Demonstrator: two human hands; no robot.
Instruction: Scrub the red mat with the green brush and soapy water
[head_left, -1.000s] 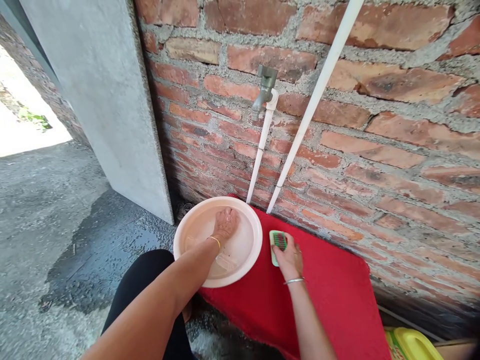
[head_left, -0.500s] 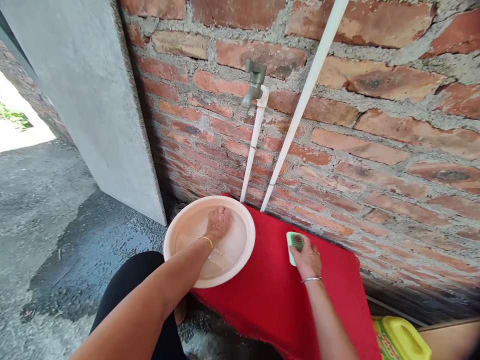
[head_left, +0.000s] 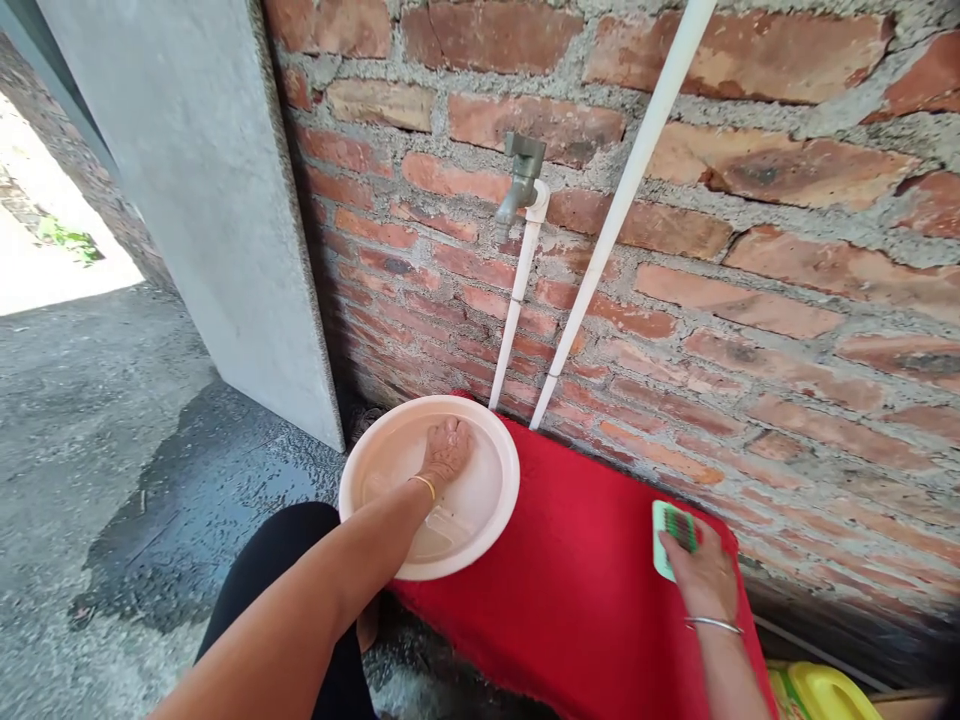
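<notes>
Two bare hands, one pale green brush-like block [head_left: 663, 555], lower right of frame.
Right hand [head_left: 706, 575]: lower right, closed on the block above red cloth [head_left: 577, 560]. Left hand [head_left: 448, 450]: arm extended into basin [head_left: 491, 500], lower centre; fingers partly hidden, grip cannot be told. Tap [head_left: 523, 178]: upper centre. Yellow container [head_left: 825, 694]: bottom right corner.

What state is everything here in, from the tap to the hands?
Tap: no water seen running.
Basin: upright, holding water.
Left hand: inside the basin.
Right hand: gripping the green item.
Green item: held above or against the red cover.
Red cover: spread beneath the basin.
Floor: dark and wet in places.
</notes>
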